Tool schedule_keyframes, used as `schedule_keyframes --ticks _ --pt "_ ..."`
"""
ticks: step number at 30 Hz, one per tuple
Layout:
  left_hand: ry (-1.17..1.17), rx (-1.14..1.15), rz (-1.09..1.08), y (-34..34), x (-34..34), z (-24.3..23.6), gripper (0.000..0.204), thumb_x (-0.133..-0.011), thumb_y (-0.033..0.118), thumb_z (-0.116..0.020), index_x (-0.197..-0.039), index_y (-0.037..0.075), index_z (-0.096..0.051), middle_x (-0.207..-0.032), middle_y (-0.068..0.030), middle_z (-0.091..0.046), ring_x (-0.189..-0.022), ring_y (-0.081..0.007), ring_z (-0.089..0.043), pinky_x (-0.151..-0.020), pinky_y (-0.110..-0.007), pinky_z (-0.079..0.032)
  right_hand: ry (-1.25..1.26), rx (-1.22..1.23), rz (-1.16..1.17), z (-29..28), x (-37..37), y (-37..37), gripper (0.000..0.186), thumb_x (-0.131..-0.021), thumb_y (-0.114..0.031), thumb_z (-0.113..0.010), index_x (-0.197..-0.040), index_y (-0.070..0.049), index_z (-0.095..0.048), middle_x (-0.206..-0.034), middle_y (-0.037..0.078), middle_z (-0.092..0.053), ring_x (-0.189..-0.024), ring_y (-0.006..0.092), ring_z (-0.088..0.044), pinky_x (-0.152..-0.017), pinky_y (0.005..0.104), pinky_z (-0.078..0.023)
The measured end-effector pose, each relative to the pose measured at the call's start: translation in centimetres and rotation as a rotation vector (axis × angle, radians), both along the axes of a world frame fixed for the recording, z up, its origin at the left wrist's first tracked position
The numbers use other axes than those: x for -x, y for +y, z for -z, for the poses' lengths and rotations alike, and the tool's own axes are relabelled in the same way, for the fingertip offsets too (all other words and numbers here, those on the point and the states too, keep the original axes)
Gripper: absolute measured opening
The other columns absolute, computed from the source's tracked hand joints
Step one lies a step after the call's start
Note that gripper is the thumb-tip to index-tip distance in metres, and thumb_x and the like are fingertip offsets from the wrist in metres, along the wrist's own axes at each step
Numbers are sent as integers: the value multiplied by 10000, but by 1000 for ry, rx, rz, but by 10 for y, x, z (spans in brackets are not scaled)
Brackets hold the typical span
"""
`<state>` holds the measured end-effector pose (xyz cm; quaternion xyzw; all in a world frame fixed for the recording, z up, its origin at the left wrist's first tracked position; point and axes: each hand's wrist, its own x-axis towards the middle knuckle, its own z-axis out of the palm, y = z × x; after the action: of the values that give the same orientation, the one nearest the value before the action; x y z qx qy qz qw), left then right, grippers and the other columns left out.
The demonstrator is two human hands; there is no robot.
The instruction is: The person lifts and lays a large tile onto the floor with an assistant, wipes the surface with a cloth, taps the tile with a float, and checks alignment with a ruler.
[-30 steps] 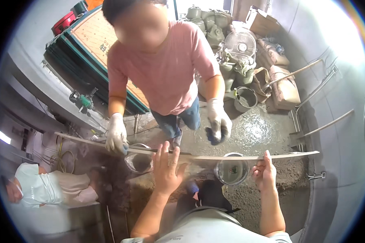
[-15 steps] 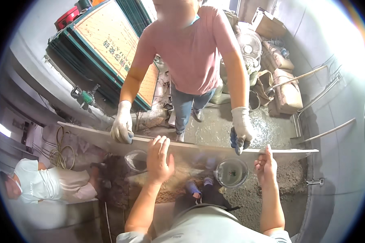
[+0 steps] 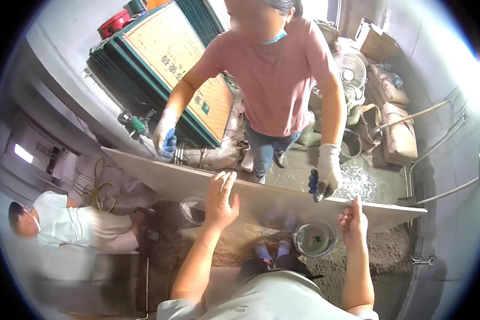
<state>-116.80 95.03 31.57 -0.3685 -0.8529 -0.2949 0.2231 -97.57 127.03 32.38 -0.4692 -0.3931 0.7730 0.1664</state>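
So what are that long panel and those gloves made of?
Long panel: perhaps ceramic or stone, judging by its smooth, faintly reflective grey face. The gloves: seemingly knit fabric, given the soft, matte white backs, with blue, perhaps rubbery finger coating.

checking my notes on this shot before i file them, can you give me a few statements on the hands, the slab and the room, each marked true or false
1. The left hand is at the long grey slab, fingers extended near its upper edge. True.
2. The right hand is at the slab's left end. False: the right hand is near its right end.
3. A fan stands further back than the co-worker. True.
4. The co-worker's hands are bare. False: they wear gloves.
5. The power tool is on the right side of the room. False: the green power tool is on the left, beside stacked panels.
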Motion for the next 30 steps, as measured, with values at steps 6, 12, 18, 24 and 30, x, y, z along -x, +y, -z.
schedule_keyframes --ticks 6,12,18,24,30 --pt "-29 25 -14 4 1 -3 711 -755 -5 -663 -1420 75 -422 -1264 -186 -539 -1228 -404 -486 -1036 -493 -411 -57 15 -37 -4 2 5 442 -932 -484 -642 -701 -115 -565 -579 2 -547 -481 132 -561 -420 226 -435" --pt "-61 26 -16 8 6 2 688 -752 -8 -666 -1401 43 -445 -1310 -190 -539 -1256 -378 -487 -1069 -455 -393 14 34 -92 14 -4 15 461 -946 -520 -601 -756 -101 -575 -624 19 -572 -533 131 -567 -478 235 -446" --pt "-62 -1 -5 12 16 11 717 -748 -11 -677 -1417 72 -434 -1289 -182 -536 -1238 -375 -489 -1047 -454 -408 140 37 -183 73 -28 15 382 -970 -407 -614 -881 -36 -594 -704 111 -643 -565 170 -596 -520 273 -489" --pt "-182 38 14 15 36 22 723 -779 -46 -659 -1444 67 -398 -1408 -161 -501 -1297 -321 -497 -1087 -399 -394 -101 201 -290 173 -63 2 254 -991 -296 -574 -974 -44 -591 -835 130 -686 -670 165 -635 -608 285 -546" --pt "-173 59 56 37 79 32 724 -798 -12 -679 -1455 52 -381 -1337 -188 -535 -1249 -337 -524 -1062 -416 -406 -284 448 -224 297 -64 -31 187 -978 -236 -579 -994 -52 -610 -897 94 -692 -809 176 -668 -731 339 -567"
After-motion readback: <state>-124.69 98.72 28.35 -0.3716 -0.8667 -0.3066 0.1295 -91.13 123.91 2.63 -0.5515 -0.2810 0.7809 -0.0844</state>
